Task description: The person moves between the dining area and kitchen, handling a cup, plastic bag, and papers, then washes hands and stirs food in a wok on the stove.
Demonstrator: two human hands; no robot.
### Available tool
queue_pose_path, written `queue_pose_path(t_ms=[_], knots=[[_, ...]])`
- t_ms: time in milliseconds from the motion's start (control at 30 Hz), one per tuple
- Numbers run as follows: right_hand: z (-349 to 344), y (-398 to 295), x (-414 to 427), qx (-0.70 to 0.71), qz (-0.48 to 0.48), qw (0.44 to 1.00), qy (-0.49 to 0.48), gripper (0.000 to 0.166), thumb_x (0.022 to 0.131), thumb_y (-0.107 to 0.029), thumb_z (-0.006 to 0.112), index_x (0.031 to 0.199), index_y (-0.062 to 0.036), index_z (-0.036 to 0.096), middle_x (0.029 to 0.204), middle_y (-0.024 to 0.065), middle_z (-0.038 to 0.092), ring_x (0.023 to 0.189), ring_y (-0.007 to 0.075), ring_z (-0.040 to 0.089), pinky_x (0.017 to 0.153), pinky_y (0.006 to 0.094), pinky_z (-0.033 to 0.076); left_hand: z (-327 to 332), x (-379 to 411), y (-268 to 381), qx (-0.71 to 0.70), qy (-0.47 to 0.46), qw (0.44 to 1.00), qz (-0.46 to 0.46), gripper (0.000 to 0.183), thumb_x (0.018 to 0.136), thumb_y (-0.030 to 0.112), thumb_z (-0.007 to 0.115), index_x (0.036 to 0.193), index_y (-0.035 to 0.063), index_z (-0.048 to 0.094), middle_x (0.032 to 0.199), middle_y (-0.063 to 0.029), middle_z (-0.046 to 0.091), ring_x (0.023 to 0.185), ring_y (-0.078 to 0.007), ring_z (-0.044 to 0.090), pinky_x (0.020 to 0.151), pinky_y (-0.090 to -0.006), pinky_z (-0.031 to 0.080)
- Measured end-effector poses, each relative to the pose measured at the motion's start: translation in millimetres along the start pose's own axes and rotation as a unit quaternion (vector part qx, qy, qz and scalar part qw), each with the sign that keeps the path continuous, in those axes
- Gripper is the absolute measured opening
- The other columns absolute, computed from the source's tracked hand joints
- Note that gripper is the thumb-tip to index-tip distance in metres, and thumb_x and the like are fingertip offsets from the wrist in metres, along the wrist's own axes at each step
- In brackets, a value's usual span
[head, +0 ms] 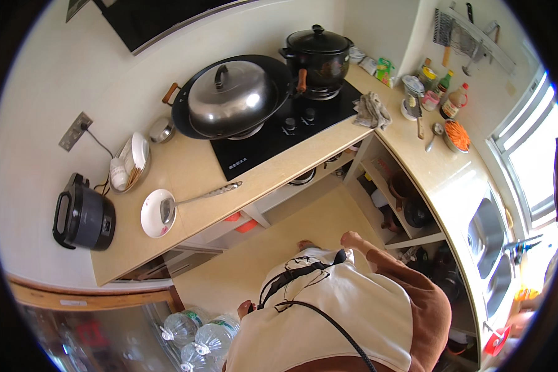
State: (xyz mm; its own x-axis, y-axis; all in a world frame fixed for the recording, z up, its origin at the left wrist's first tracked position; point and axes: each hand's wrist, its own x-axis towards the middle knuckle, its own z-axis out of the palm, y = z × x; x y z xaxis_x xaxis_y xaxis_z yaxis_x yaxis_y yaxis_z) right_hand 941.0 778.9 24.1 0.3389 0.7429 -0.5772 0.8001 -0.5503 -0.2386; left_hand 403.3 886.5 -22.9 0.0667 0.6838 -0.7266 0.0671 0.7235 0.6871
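My right hand (352,240) hangs beside the front of my white top, its fingers curled and nothing seen in them. On the other side, my left hand (246,308) is mostly hidden by my clothes, and its fingers are too small to make out. Before me, a black wok (181,111) under a domed steel lid (232,95) stands on the gas hob (242,156). Behind it to the right is a lidded black pot (317,58). A metal ladle (204,194) rests with its head in a white bowl (154,228) on the counter.
A rice cooker (83,216) and a bowl of dishes (142,151) stand at left. Shredded carrot (457,136), a cleaver (418,122), a spoon (433,135) and a cloth (373,110) lie right, beyond them a sink (485,232). Large plastic bottles (214,337) stand on the floor.
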Motion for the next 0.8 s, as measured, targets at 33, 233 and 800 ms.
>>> queue_pose_path(t_ms=[33, 233, 800], knots=[[7, 1, -2, 0.014, -0.005, 1.000, 0.028, 0.015, 0.069, -0.017, 0.059, 0.082, -0.0163, 0.066, 0.083, 0.0036, 0.065, 0.080, 0.0233, 0.063, 0.068, 0.0340, 0.051, 3, 4, 1, -0.006, -0.009, 1.000, -0.006, 0.017, 0.081, 0.012, 0.052, 0.087, -0.0016, 0.061, 0.063, -0.0102, 0.059, 0.049, -0.0148, 0.053, 0.044, -0.0264, 0.045], [16, 1, -45, -0.210, -0.060, 0.975, -0.045, 0.015, 0.075, -0.017, 0.054, 0.081, -0.0135, 0.068, 0.084, 0.0022, 0.066, 0.078, 0.0183, 0.064, 0.064, 0.0311, 0.052, 2, 10, 1, 0.048, -0.045, 0.997, -0.031, 0.019, 0.081, 0.017, 0.049, 0.078, 0.0017, 0.060, 0.062, -0.0080, 0.058, 0.048, -0.0147, 0.053, 0.044, -0.0276, 0.044], [-11, 1, -68, -0.045, 0.011, 0.999, 0.001, 0.012, 0.067, -0.015, 0.058, 0.074, -0.0115, 0.067, 0.067, 0.0036, 0.065, 0.068, 0.0231, 0.064, 0.059, 0.0352, 0.052, 11, 4, 39, 0.097, 0.014, 0.995, 0.017, 0.015, 0.082, 0.011, 0.051, 0.093, 0.0080, 0.061, 0.068, -0.0030, 0.058, 0.054, -0.0096, 0.052, 0.045, -0.0231, 0.041]])
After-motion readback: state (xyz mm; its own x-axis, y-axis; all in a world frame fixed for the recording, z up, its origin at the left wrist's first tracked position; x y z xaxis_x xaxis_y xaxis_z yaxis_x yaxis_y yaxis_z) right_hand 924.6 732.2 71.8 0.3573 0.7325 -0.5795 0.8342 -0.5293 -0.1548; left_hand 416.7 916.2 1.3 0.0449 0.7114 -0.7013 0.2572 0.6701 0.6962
